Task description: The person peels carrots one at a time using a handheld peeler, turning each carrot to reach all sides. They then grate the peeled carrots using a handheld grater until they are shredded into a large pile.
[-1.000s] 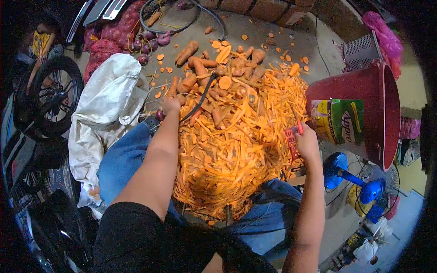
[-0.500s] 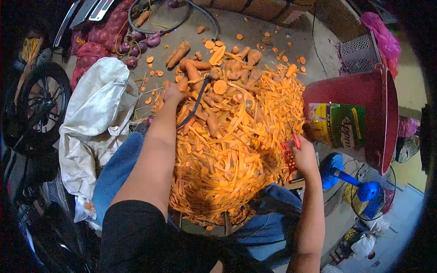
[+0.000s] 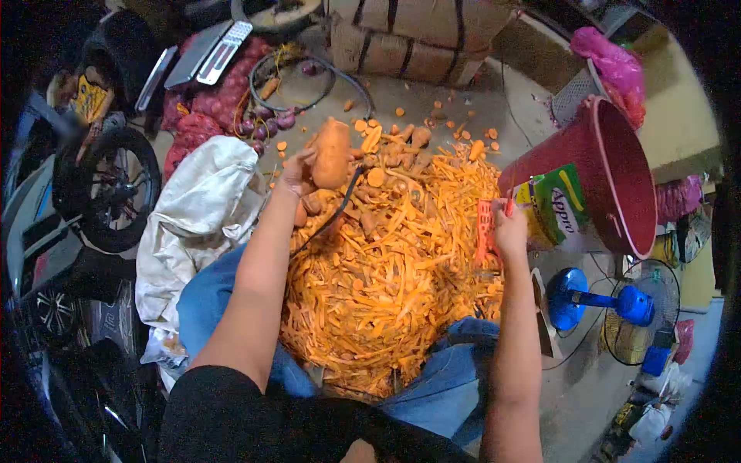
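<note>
My left hand (image 3: 299,171) is closed round a thick orange carrot (image 3: 333,154), held upright above the far left of the heap. In my right hand (image 3: 509,231) is a red plastic tool with slots (image 3: 485,231); its exact kind cannot be made out. That tool is at the right side of a large heap of carrot peelings (image 3: 370,285), close to the bucket. Several whole carrots (image 3: 397,154) lie at the far side of the heap. A dark strap or hose (image 3: 340,204) runs across its left part.
To the right, a dark red bucket (image 3: 556,143) lies tilted, with a blue fan (image 3: 634,305) below it. A white sack (image 3: 197,224) sits left of my leg. Further back are net bags of onions (image 3: 231,89), a scale (image 3: 208,58) and boxes (image 3: 409,42). A motorcycle wheel (image 3: 116,189) stands at left.
My left hand has come up from the carrots and now holds a thick carrot. The right hand has moved slightly away from me with the red tool. The view has shifted.
</note>
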`<action>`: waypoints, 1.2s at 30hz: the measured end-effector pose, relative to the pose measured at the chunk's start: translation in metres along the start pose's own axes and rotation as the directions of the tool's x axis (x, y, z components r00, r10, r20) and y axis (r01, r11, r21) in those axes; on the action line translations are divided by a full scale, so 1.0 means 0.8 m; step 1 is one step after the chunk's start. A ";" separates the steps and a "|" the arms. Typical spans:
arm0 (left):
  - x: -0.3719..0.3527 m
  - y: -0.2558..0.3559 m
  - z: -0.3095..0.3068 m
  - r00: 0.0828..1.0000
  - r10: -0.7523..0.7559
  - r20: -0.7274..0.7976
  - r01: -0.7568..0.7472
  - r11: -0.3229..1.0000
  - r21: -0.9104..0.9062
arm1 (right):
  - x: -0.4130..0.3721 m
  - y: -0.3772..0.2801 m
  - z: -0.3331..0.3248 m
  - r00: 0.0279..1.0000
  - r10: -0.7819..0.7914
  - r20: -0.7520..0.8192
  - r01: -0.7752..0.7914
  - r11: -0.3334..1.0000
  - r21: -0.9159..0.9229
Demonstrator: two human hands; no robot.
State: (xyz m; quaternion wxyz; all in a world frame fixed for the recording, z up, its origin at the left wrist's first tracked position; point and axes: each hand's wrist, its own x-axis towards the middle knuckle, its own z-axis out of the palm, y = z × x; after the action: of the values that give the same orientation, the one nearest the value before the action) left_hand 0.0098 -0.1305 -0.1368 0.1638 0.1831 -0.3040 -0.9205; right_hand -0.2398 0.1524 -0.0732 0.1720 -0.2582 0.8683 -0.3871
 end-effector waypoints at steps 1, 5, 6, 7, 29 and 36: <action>-0.006 0.008 0.037 0.990 -0.024 0.142 0.031 0.998 -0.049 | -0.001 -0.004 -0.003 0.999 -0.011 -0.034 0.013 0.999 0.053; -0.019 0.009 0.135 0.972 -0.053 0.231 0.080 0.991 -0.111 | -0.024 -0.035 0.006 0.968 -0.123 -0.217 0.221 0.829 0.514; -0.041 0.012 0.178 0.976 -0.090 0.198 0.114 0.987 -0.113 | -0.035 -0.041 -0.001 0.992 -0.064 -0.111 0.112 0.854 0.508; -0.059 0.003 0.202 0.975 -0.096 0.198 0.117 0.988 -0.099 | -0.052 -0.055 -0.005 0.991 -0.061 -0.117 0.113 0.848 0.519; -0.156 -0.141 0.259 0.911 -0.400 -0.099 0.409 0.905 0.118 | -0.096 -0.088 0.029 0.842 0.169 -0.513 -0.101 0.982 0.157; -0.136 -0.131 0.235 0.913 -0.406 -0.043 0.405 0.913 -0.043 | -0.088 -0.108 0.013 0.931 0.191 -0.310 0.218 0.391 0.894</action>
State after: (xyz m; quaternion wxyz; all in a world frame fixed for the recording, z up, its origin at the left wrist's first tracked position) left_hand 0.0032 0.0880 -0.0354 -0.0200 0.2629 -0.2399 -0.9343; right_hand -0.1505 0.1382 -0.0076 0.1183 -0.0505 0.5220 -0.8432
